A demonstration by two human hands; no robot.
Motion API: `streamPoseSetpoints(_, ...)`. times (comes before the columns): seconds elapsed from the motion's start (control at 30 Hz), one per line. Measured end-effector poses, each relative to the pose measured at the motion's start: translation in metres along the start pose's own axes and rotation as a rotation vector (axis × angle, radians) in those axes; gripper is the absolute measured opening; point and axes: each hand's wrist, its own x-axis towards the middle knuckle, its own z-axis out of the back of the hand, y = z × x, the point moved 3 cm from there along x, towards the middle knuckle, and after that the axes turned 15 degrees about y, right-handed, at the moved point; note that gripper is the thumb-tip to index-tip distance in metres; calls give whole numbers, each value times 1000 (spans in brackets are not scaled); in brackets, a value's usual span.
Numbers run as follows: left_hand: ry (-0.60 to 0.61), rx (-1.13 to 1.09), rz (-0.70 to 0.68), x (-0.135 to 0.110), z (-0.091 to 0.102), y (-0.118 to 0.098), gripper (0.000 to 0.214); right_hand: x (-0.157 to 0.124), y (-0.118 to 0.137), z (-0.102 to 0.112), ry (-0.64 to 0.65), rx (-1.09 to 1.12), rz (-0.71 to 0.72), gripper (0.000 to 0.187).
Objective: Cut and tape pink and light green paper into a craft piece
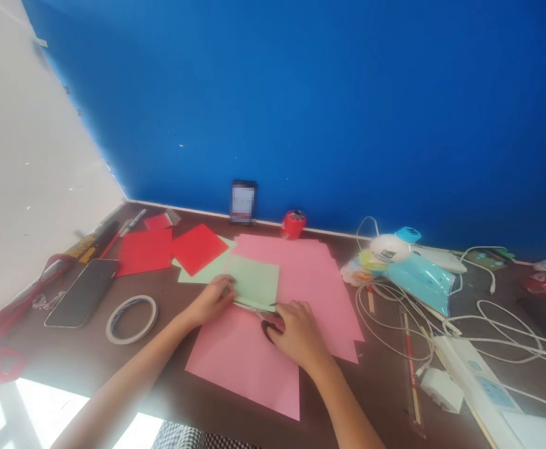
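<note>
Your L hand (214,299) pinches the pale-green sq paper (254,280), flat, crisp-edged; R hand (298,330) closed round black-handled scissors (264,319) at its btm edge.

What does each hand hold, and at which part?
The left hand holds the light green paper square at its left edge; the right hand holds the scissors by their dark handles.

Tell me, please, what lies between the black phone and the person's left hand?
In the head view, a roll of tape lies flat on the brown table between the phone and the left hand, which grips the green paper; it touches neither.
</note>
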Motion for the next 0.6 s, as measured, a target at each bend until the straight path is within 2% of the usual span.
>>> streamPoseSetpoints(0.2, -29, -15, -22, 0, -2, 1, 17, -2, -1, -1, -17, 105, 4, 2)
streamPoseSetpoints(0.43, -109, 71, -31, 0, 3, 5, 17, -3, -5, -2, -19, 94, -11, 15)
streamPoseSetpoints(0.6, -257, 209, 25, 1, 11, 10, 18, -3, -8, 1, -35, 54, -25, 13)
